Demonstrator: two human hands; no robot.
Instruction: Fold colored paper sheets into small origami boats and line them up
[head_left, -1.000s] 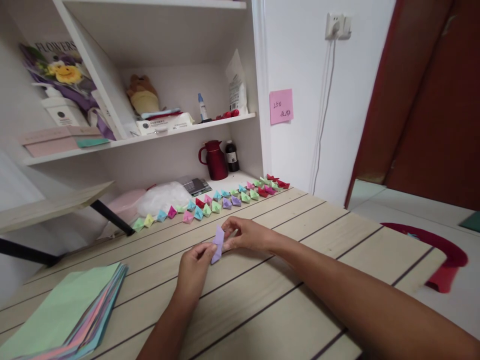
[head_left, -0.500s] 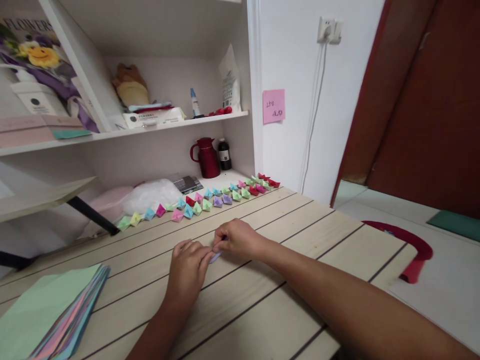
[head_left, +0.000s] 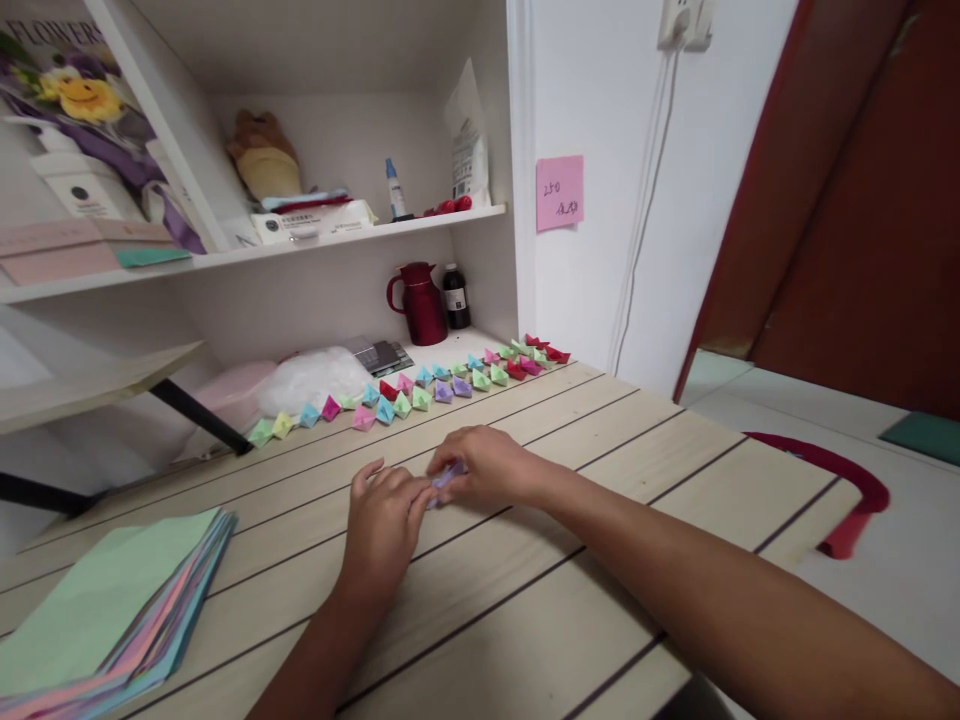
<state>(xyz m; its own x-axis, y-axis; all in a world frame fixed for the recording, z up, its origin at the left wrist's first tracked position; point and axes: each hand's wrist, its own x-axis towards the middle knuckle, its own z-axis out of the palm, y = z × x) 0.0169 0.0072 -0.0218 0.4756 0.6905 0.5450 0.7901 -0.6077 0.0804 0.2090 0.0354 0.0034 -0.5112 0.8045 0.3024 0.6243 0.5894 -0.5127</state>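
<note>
Between my two hands is a small folded piece of purple paper [head_left: 445, 478], mostly covered by fingers. My right hand [head_left: 480, 466] pinches its right side, with fingers curled over the top. At its left end the thumb and fingertips of my left hand [head_left: 388, 510] grip the paper close to the wooden table [head_left: 480, 600]. Beyond the hands, several small folded paper boats [head_left: 421, 398] in pink, green, blue, purple and red stand in rows along the table's far side.
A stack of coloured paper [head_left: 112, 600], pale green on top, lies at the left. Behind the table stands a white shelf [head_left: 360, 235] with a dark red jug [head_left: 424, 305] and a dark bottle [head_left: 455, 298]. A red stool [head_left: 851, 515] is beyond the table's right edge.
My right hand has opened out slightly around the purple paper, and more of the paper shows between the hands. The view has shifted a little.
</note>
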